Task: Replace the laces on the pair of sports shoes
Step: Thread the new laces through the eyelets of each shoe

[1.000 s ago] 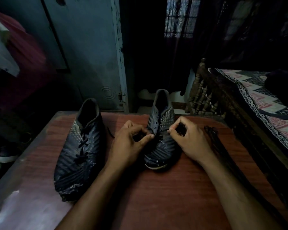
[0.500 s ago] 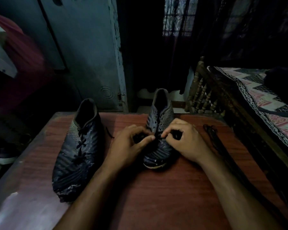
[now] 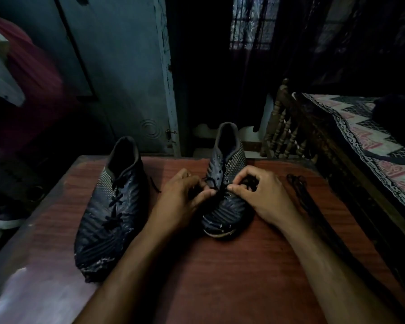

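Note:
Two dark striped sports shoes stand on a reddish wooden table (image 3: 220,277), toes toward me. The left shoe (image 3: 110,213) is laced with a black lace. The right shoe (image 3: 227,183) has its upper eyelets bare. My left hand (image 3: 180,202) and my right hand (image 3: 262,197) meet over its lower eyelets, and each pinches the black lace (image 3: 214,185) there between thumb and fingers. A loop of that lace shows between the hands. A loose black lace (image 3: 306,202) lies stretched along the table's right side.
A wooden bed frame (image 3: 288,127) with a patterned cover (image 3: 369,141) stands close to the table's right edge. A blue-grey door (image 3: 126,78) and a dark doorway lie behind the table. Red cloth (image 3: 28,90) hangs at the left, with footwear on the floor below.
Both hands have drawn closer together over the right shoe's lower eyelets. A loop of lace now shows between them. The left shoe has not moved.

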A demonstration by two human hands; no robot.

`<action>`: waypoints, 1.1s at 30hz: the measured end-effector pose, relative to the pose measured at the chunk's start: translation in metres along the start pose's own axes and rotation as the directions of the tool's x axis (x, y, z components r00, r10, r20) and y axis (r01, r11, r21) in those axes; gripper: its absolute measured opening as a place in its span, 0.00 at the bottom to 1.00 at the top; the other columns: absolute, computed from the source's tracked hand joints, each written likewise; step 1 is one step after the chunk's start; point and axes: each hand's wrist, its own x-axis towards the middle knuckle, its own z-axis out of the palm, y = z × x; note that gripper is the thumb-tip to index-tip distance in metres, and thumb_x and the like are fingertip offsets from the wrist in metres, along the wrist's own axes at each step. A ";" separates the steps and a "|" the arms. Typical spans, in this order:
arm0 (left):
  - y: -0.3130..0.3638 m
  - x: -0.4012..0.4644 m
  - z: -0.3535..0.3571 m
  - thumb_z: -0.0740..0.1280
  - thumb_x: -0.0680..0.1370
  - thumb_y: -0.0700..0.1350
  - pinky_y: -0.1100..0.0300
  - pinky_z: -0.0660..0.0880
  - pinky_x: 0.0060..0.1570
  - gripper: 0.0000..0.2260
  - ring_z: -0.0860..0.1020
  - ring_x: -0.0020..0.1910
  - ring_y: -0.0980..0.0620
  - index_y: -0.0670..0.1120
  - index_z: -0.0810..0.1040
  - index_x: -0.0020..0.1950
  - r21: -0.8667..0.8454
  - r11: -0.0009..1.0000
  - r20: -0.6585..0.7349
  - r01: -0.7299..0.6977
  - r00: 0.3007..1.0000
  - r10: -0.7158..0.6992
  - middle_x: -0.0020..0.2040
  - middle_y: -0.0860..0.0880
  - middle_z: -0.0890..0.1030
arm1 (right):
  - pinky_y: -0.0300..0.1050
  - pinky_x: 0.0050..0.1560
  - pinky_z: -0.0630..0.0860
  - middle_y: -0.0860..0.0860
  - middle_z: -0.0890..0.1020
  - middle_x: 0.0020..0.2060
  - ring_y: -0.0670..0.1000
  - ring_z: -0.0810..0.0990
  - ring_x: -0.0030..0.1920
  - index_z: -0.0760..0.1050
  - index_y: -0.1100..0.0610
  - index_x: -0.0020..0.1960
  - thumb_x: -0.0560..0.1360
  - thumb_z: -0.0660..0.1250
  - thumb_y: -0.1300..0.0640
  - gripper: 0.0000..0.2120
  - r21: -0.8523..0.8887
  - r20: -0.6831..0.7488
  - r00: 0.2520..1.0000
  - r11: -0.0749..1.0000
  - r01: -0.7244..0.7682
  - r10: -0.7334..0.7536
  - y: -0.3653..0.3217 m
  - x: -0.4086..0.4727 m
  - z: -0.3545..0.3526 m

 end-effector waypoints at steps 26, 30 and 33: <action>0.011 -0.005 -0.011 0.76 0.75 0.55 0.48 0.79 0.59 0.04 0.78 0.55 0.49 0.58 0.85 0.46 -0.322 0.945 0.342 -0.059 0.923 0.174 0.52 0.54 0.74 | 0.39 0.40 0.59 0.41 0.67 0.36 0.48 0.69 0.47 0.77 0.58 0.50 0.79 0.66 0.58 0.04 -0.329 -0.171 0.982 0.944 0.017 -0.077 -0.008 -0.004 0.001; 0.013 -0.006 -0.012 0.73 0.76 0.50 0.61 0.76 0.55 0.06 0.78 0.54 0.52 0.56 0.87 0.52 -0.324 0.942 0.345 -0.085 0.917 0.202 0.52 0.52 0.76 | 0.39 0.37 0.58 0.42 0.69 0.37 0.46 0.69 0.43 0.76 0.55 0.48 0.77 0.67 0.56 0.02 -0.312 -0.138 0.989 0.950 -0.003 -0.042 -0.008 -0.003 -0.001; 0.014 -0.006 -0.014 0.72 0.78 0.46 0.61 0.76 0.54 0.08 0.78 0.54 0.51 0.52 0.87 0.55 -0.337 0.940 0.356 -0.059 0.916 0.185 0.52 0.50 0.78 | 0.33 0.32 0.63 0.44 0.72 0.39 0.41 0.69 0.35 0.73 0.48 0.45 0.76 0.68 0.53 0.04 -0.317 -0.134 0.991 0.948 -0.042 -0.001 -0.007 -0.003 -0.002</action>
